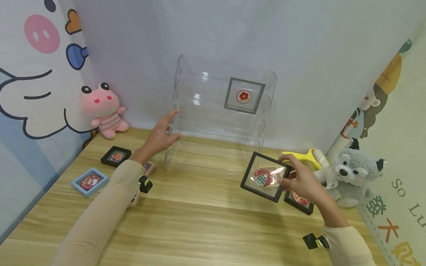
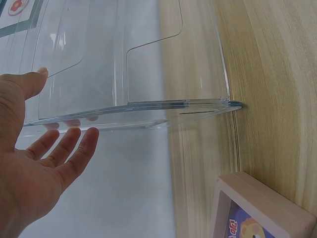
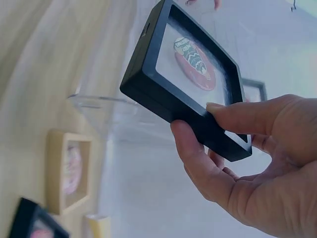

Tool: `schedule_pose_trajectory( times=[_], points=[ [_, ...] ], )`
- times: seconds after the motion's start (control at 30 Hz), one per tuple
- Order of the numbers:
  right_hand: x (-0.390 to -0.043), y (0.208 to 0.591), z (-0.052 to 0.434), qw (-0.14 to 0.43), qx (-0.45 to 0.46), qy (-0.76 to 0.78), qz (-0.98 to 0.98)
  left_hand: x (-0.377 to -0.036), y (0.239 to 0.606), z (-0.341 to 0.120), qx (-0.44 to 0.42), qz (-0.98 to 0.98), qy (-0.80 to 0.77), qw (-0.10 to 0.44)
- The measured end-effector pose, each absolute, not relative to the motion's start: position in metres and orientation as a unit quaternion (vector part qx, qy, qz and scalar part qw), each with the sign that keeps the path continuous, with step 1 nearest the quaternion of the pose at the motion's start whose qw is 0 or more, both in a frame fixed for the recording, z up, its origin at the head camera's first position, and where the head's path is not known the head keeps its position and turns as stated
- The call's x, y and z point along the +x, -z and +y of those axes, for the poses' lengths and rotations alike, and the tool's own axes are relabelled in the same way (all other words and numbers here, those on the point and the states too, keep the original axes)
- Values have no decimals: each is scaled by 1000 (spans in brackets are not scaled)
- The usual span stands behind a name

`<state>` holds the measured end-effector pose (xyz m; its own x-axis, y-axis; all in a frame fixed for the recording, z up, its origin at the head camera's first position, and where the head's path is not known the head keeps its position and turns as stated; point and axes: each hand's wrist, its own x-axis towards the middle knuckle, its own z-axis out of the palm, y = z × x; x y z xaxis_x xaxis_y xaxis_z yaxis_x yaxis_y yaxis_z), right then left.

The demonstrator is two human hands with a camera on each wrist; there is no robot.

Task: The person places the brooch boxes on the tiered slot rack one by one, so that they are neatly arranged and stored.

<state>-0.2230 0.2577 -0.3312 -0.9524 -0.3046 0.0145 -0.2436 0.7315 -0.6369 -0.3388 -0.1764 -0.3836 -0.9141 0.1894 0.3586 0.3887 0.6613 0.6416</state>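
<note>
A black frame [image 1: 267,177] was pinched at one corner by the right hand [image 1: 301,181], above the table [image 1: 199,221], near the clear rack [image 1: 219,111], which was steadied by the open left hand [image 1: 159,135]. Held so narrowly, the frame could be twisted loose and dropped.

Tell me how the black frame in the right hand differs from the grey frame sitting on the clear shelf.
The black frame is held off the table by the right hand, tilted; the grey frame stands propped on an upper tier of the clear shelf. The black frame has a thick dark border, the grey frame a thinner, paler one. The black frame holds a red and striped badge, the grey frame a red flower on white. Both are square with a round piece at the centre.
</note>
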Motion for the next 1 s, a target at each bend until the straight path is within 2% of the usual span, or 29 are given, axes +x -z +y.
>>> schedule_pose_trajectory(
  times=[0.83,1.0],
  points=[
    [-270,270,193,-31,-213,310,926,-339,383,-177,-163,-902,375,136],
    [-281,258,174,-64,-228,291,927,-338,384,-177,-162,-901,377,140]
  ],
)
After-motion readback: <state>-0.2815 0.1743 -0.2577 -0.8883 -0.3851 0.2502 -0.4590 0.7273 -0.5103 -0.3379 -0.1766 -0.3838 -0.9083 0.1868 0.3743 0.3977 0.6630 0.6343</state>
